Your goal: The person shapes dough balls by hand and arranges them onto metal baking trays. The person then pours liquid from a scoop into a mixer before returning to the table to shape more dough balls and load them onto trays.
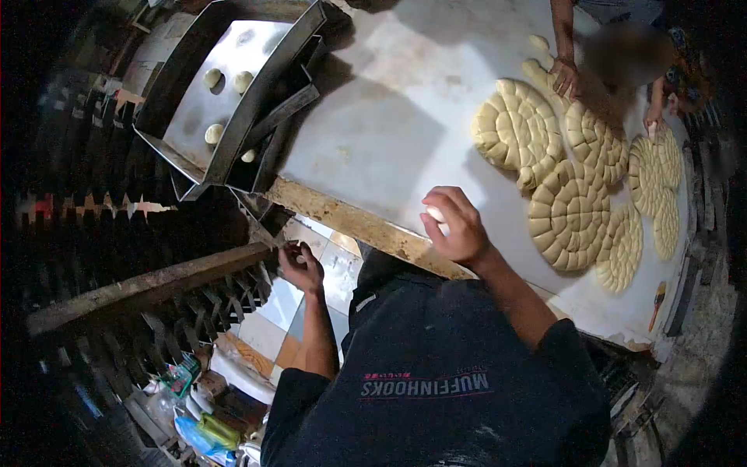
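My right hand (pixel 459 229) is over the near edge of the work table (pixel 373 148), with its fingers curled around a small pale dough ball (pixel 436 213) that shows partly between them. My left hand (pixel 301 267) hangs off the table beside a wooden rail, its fingers loosely bent and apart, and I see nothing held in it. Several round dough balls (pixel 213 134) lie spaced out on a metal baking tray (pixel 183 117) at the upper left. To the right, large coiled rounds of dough (pixel 570 214), scored into small pieces, cover part of the table.
Across the table a co-worker's hand (pixel 566 78) touches the dough, and the other hand (pixel 653 115) is by another round. More trays are stacked under the top one. A brush (pixel 658 300) lies near the right edge. The wooden rail (pixel 156 288) crosses at left, above bags.
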`<state>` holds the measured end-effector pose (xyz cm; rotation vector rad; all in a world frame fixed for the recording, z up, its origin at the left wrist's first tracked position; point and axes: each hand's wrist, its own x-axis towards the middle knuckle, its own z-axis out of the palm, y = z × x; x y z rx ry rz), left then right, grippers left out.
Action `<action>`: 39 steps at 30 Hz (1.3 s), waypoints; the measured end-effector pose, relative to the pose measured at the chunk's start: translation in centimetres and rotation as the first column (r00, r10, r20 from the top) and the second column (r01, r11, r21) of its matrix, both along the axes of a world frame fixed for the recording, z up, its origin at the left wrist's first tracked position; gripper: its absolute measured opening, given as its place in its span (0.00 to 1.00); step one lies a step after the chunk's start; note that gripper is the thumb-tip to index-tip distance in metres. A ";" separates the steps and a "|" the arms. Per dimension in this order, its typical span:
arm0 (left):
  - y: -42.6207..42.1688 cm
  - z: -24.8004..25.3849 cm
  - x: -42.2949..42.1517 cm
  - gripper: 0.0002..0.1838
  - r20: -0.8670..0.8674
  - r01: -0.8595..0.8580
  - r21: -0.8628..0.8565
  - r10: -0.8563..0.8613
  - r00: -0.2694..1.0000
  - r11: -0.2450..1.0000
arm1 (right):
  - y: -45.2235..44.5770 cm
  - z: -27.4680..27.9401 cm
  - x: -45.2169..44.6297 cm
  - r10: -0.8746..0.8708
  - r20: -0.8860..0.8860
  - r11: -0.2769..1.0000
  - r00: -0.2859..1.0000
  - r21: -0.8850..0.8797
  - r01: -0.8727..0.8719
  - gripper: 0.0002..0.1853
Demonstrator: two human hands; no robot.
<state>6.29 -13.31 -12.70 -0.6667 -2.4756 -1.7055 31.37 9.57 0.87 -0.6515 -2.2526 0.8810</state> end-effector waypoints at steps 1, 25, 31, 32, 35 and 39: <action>0.9 1.2 0.3 0.07 -0.100 0.035 0.028 -0.032 0.994 0.999 | 0.2 -1.4 0.2 0.009 0.002 1.000 1.000 0.001 -0.009 0.19; 14.7 9.6 10.9 0.13 0.705 0.606 0.443 -0.674 0.220 0.661 | -1.9 -0.1 -0.8 -0.110 -0.085 0.875 0.990 -0.481 0.056 0.25; 11.7 10.8 5.3 0.21 0.705 0.287 0.559 -0.628 0.329 0.778 | -1.8 -0.2 -8.4 0.039 -0.023 0.866 0.999 -0.498 -0.045 0.23; 10.9 10.8 3.8 0.22 0.738 0.279 0.522 -0.591 0.326 0.806 | -1.4 -0.6 -9.6 0.015 0.003 0.913 1.000 -0.409 -0.012 0.22; 8.0 10.1 -1.3 0.23 0.712 0.394 0.339 -0.507 0.486 0.854 | 0.9 0.1 -13.1 0.069 0.149 0.976 0.986 -0.213 -0.036 0.20; 3.4 7.2 -6.4 0.16 0.568 0.325 0.316 -0.452 0.688 0.891 | 2.8 -1.5 -17.5 0.076 0.300 0.992 0.951 0.076 -0.103 0.21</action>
